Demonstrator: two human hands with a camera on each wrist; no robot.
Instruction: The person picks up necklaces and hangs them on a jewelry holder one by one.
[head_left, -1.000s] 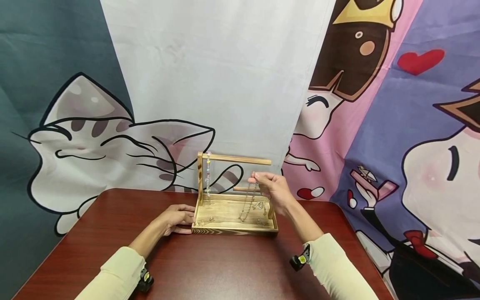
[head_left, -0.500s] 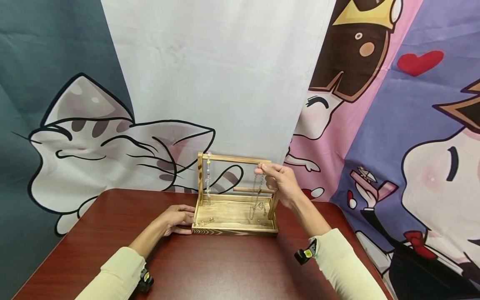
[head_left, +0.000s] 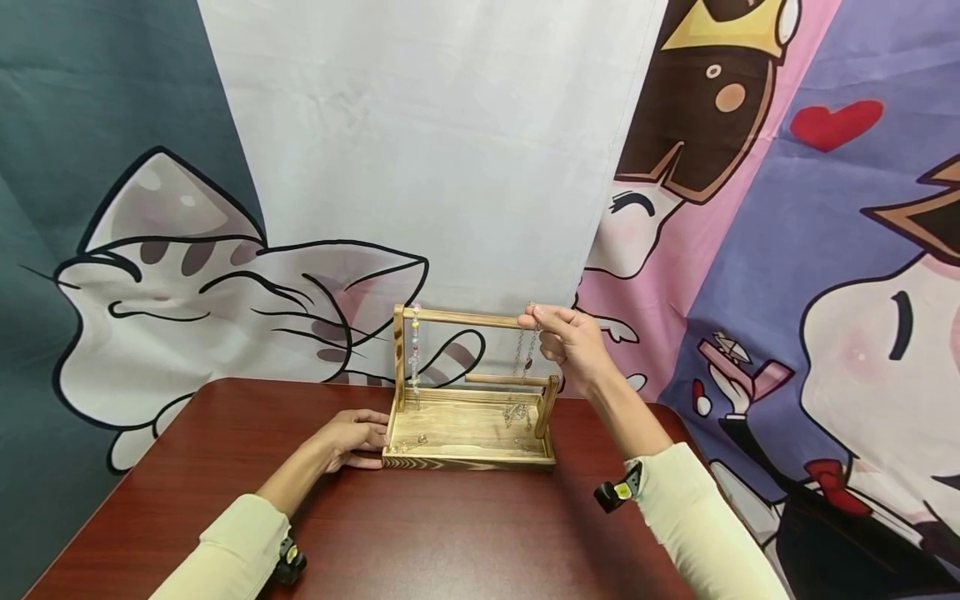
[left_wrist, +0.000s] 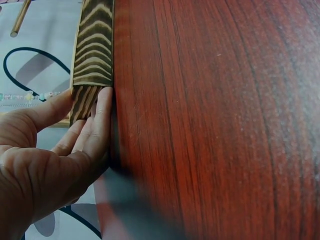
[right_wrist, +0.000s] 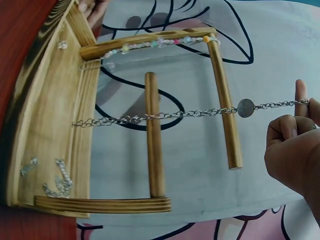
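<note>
A wooden jewelry stand (head_left: 468,461) has a shallow tray and two bars. At its left end my left hand (head_left: 356,437) holds the tray wall between thumb and fingers, as the left wrist view shows (left_wrist: 50,155). My right hand (head_left: 572,340) pinches the top of a silver chain necklace (right_wrist: 195,113), raised by the free end of the upper bar (head_left: 465,317). A round pendant (right_wrist: 245,108) hangs just below the fingers. In the right wrist view the chain overlaps both the upper bar and the lower bar (right_wrist: 154,145). A pastel beaded strand (head_left: 415,354) hangs at the upper bar's left end.
A silver chain (head_left: 516,413) lies heaped in the tray's right part. Small jewelry pieces (head_left: 420,440) lie front left. The stand sits on a reddish-brown table (head_left: 450,533) before a printed cloth backdrop (head_left: 450,150).
My right hand has risen and moved right, bringing the necklace from above the tray up to the upper bar's free end. The left hand has stayed on the stand.
</note>
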